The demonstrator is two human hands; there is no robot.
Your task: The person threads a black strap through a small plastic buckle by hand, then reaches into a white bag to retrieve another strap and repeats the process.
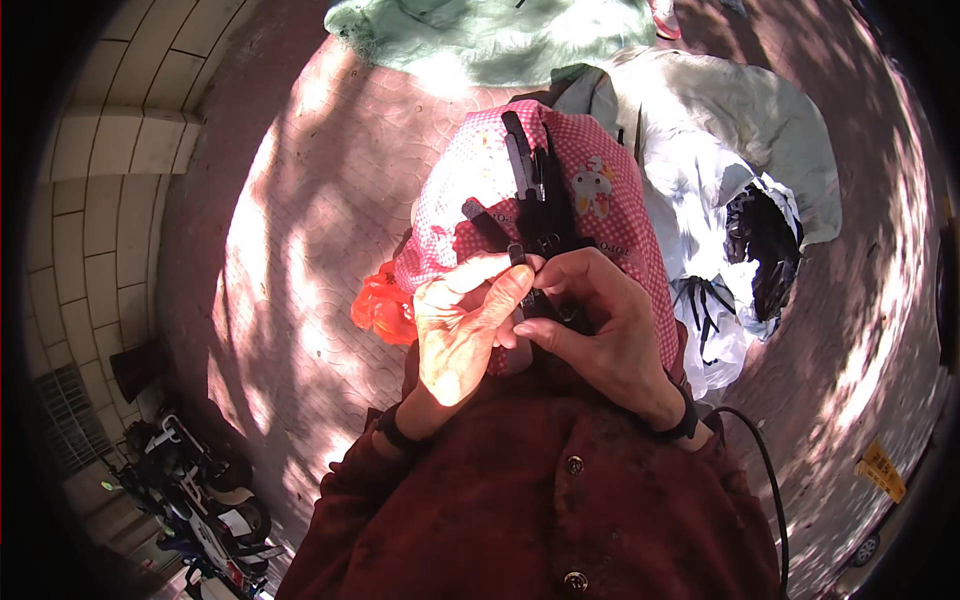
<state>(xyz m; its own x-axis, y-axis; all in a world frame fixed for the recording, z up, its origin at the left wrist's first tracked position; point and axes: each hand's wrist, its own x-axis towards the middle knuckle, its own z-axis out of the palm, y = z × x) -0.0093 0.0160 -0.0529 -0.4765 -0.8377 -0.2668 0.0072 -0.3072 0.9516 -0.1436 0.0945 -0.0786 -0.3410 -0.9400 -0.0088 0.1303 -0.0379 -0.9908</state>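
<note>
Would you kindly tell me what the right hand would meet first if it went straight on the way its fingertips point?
Going leftward, the right hand would probably first meet the left hand, which pinches a black strip; depth is unclear, so they may already touch.

The left hand (455, 325) pinched, its thumb (508, 292) pressed toward the forefinger; the right hand (612, 322) curved just beside it, thumb pointing left. Both wrists (657, 398) angled inward, forearms (350, 475) converging.
</note>
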